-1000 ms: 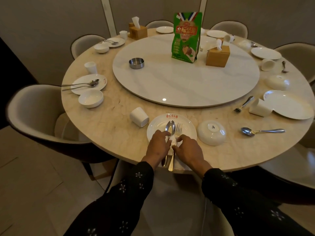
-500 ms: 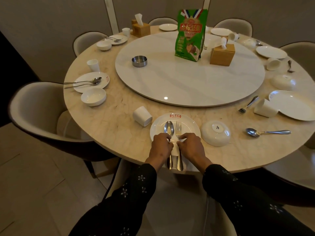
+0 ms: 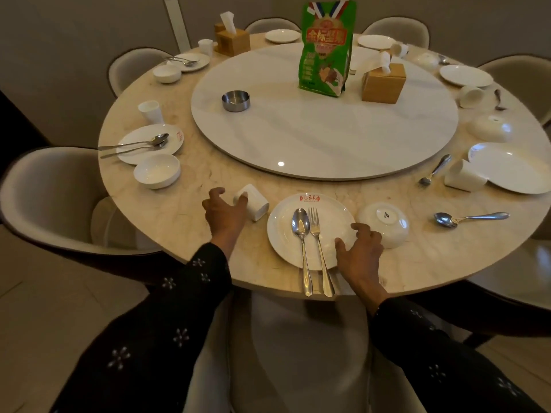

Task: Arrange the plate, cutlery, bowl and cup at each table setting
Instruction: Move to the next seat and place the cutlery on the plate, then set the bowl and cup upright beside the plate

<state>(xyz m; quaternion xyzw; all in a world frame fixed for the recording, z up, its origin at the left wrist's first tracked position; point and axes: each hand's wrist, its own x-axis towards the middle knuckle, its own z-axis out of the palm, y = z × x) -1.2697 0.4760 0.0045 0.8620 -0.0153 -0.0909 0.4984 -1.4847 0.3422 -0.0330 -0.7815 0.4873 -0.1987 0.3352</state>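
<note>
A white plate [image 3: 280,231] with a red logo lies at the near edge of the round table. A spoon [image 3: 301,242] and a fork [image 3: 318,242] lie side by side on it, handles over the table edge. A white cup [image 3: 253,201] lies on its side left of the plate. My left hand [image 3: 223,213] reaches it, fingers spread and touching its open end. A white bowl [image 3: 384,222] sits upside down right of the plate. My right hand [image 3: 360,248] hovers between plate and bowl, fingers loosely spread, holding nothing.
A large turntable [image 3: 325,138] carries a green bag [image 3: 326,49], a tissue box [image 3: 384,81] and a metal ashtray [image 3: 236,100]. Other settings ring the table: plate with cutlery [image 3: 176,141] and bowl [image 3: 157,171] at left, tipped cup [image 3: 463,177], plate [image 3: 512,168], loose spoon [image 3: 471,217] at right. Chairs surround.
Both hands let go of the spoon and fork, which now lie on the plate. My left hand moved left to the tipped cup; my right hand moved right toward the bowl.
</note>
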